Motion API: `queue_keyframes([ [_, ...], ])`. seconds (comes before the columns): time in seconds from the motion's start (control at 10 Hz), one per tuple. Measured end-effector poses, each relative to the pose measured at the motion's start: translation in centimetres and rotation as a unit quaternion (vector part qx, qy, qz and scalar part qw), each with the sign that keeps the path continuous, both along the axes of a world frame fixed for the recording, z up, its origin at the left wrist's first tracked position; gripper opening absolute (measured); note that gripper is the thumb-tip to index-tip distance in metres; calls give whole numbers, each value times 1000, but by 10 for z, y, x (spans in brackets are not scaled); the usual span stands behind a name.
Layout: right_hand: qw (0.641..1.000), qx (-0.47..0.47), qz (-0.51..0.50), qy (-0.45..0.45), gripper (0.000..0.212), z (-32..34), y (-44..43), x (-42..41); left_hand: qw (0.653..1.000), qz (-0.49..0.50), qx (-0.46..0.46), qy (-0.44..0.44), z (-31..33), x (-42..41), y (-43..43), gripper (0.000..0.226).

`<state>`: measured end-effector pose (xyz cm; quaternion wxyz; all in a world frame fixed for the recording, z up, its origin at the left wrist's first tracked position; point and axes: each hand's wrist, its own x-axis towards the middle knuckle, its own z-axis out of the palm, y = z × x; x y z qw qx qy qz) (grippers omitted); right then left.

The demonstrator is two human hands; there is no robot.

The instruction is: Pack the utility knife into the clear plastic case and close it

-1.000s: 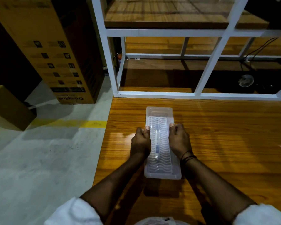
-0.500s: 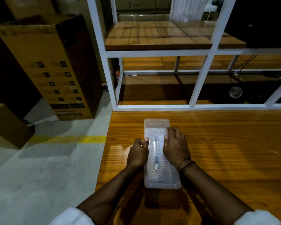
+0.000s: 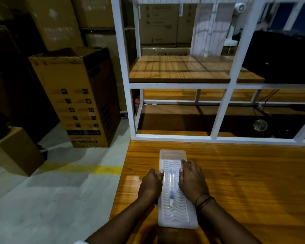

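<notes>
A long clear plastic case (image 3: 174, 215) with a wavy ribbed lid lies lengthwise on the wooden table (image 3: 253, 182), near its left edge. Through the lid I see the utility knife (image 3: 171, 189), a pale slim shape with a dark spot, lying along the middle of the case. My left hand (image 3: 151, 186) grips the case's left rim with the fingers curled and the thumb on top. My right hand (image 3: 192, 180) lies flat on the right side of the lid, fingers spread toward the far end.
A white metal shelf frame (image 3: 222, 110) with wooden boards stands right behind the table. Left of the table is bare concrete floor with a yellow line (image 3: 88, 169). A tall cardboard box (image 3: 77, 97) and a smaller box (image 3: 16, 150) stand on the floor at left.
The camera has tilted upward, so the case and hands sit lower in view. My right hand's fingers have spread flatter across the lid; the case stays in place.
</notes>
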<state>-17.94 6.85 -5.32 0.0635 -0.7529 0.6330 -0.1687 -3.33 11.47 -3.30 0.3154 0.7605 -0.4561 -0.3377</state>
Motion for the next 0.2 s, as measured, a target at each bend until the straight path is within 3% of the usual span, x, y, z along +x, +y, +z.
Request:
queue_keyframes([
  [0.1, 1000, -2, 7, 15, 53, 0, 0, 0, 999, -24, 1, -48, 1, 4, 5, 32],
  [0.2, 999, -19, 24, 11, 53, 18, -14, -1, 980, -48, -48, -185, 14, 16, -3, 28],
])
